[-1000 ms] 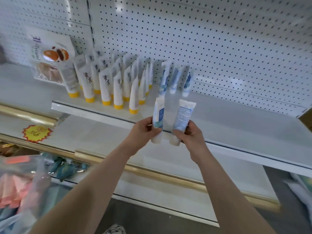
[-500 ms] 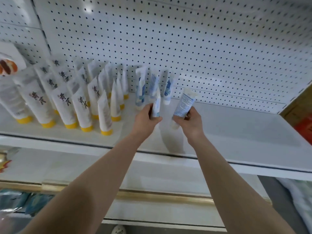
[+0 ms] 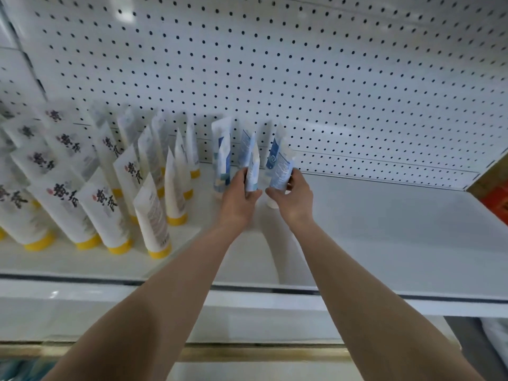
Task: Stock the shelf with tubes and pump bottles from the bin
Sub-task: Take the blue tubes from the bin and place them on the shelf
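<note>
Two blue-and-white tubes are held upright, cap down, near the back of the white shelf (image 3: 384, 232). The left tube (image 3: 253, 171) is gripped by the left hand (image 3: 238, 202), whose fingers are curled round its lower half. The right tube (image 3: 279, 167) is grasped by the right hand (image 3: 295, 200), with thumb and curled fingers closed on its lower part. Its white cap is seen below the hand, at or just above the shelf surface; contact cannot be told. The two tubes are kept just beside each other, slightly tilted. Just behind and to the left, standing blue tubes (image 3: 221, 155) are leaned against the pegboard panel (image 3: 302, 78). Further left, rows of yellow-capped tubes (image 3: 108, 204) are stood on their caps. Below the shelf edge, a lower shelf (image 3: 82, 320) is seen.
</note>
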The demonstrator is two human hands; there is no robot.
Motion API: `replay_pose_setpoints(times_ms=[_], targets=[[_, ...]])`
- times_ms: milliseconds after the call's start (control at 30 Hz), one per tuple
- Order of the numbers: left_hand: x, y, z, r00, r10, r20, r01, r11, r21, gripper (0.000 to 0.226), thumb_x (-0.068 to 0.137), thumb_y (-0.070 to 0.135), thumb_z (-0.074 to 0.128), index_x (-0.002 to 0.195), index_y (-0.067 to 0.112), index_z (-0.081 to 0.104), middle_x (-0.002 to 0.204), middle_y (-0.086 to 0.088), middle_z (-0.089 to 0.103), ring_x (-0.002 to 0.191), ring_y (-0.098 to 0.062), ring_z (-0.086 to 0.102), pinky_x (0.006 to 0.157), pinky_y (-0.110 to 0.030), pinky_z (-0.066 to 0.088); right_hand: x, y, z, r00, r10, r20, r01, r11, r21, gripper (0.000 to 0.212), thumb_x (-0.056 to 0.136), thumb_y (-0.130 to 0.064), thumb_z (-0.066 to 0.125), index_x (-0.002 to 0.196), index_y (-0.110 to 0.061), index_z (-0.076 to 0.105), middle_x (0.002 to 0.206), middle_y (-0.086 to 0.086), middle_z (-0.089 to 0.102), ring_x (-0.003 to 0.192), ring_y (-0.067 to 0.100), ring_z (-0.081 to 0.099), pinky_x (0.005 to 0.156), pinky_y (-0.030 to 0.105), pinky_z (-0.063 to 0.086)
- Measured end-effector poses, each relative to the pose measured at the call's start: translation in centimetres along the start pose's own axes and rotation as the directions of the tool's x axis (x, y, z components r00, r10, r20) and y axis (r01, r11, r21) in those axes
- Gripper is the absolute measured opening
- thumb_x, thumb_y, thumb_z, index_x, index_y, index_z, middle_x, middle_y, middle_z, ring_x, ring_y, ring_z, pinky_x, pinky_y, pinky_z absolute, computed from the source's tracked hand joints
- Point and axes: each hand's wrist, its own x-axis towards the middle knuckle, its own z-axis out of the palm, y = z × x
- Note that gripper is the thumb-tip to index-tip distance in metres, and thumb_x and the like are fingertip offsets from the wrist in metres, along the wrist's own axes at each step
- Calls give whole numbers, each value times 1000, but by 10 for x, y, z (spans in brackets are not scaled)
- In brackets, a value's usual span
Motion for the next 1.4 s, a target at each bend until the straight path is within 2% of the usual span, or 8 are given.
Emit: replay_pose_setpoints(times_ms=[367, 533, 700, 767, 1033, 1167, 1333, 1400], targets=[[7, -7, 6, 1000, -14, 7, 14, 999, 31, 56, 91, 11, 59, 142, 13, 37, 128, -9, 56, 116, -24, 52, 83, -15, 33, 7, 5, 9, 1000, 8, -21, -9, 999, -53, 59, 75, -16, 76, 127, -17, 48, 114, 1, 60, 100, 16, 57, 85, 33, 48], [-12, -8, 4, 999, -38, 21, 38, 999, 27, 64, 88, 10, 62, 144, 14, 32, 129, -2, 52, 116, -18, 52, 84, -15, 36, -9, 5, 0, 999, 47, -24, -49, 994, -96, 81, 76, -18, 77, 144, -20, 33, 124, 4, 48, 108, 17, 52, 85, 27, 43], [-48, -1, -5, 994, -107, 21, 106, 992, 70, 69, 92, 13, 60, 150, 13, 23, 148, -6, 39, 124, -23, 48, 96, -19, 34, -38, -2, -14, 997, 80, -2, -80, 991, -111, 75, 82, -13, 71, 145, -21, 31, 128, 6, 47, 98, 13, 50, 80, 24, 39], [-64, 0, -12, 994, -111, 6, 110, 988, 107, 69, 93, 19, 60, 151, 16, 23, 151, -6, 37, 133, -24, 42, 106, -29, 35, -54, -7, -18, 998, 62, 12, -60, 992, -108, 71, 84, -10, 68, 144, -21, 32, 129, 6, 47, 104, 15, 53, 81, 23, 38], [-141, 12, -61, 988, -54, -148, 43, 996, -74, 34, 92, 8, 58, 125, 18, 59, 115, 5, 64, 102, -6, 60, 93, -19, 47, -129, -36, -5, 987, -48, 152, 56, 997, -48, 54, 83, -11, 68, 132, -22, 46, 119, 1, 55, 99, 10, 56, 82, 20, 42], [-179, 4, -96, 976, -49, -214, 36, 997, -61, 25, 93, 10, 57, 114, 21, 65, 101, 10, 67, 89, 5, 60, 77, -2, 42, -173, -49, 16, 967, -126, 223, 132, 991, -13, 45, 85, -11, 67, 125, -23, 51, 111, -1, 58, 94, 10, 59, 80, 20, 43], [-223, -21, -155, 941, -98, -323, 83, 995, -60, 19, 93, 15, 59, 107, 25, 68, 94, 11, 69, 87, 2, 62, 75, -4, 43, -226, -70, 54, 935, -187, 301, 189, 982, 23, 39, 85, -8, 65, 120, -21, 55, 107, -1, 61, 91, 10, 60, 76, 15, 45], [-239, -33, -182, 926, -109, -362, 101, 994, -42, 19, 93, 15, 59, 106, 24, 69, 94, 12, 69, 84, 5, 61, 75, -4, 43, -246, -80, 72, 923, -204, 326, 198, 979, 53, 37, 83, -8, 65, 117, -22, 56, 105, -1, 61, 91, 12, 61, 79, 21, 48]])
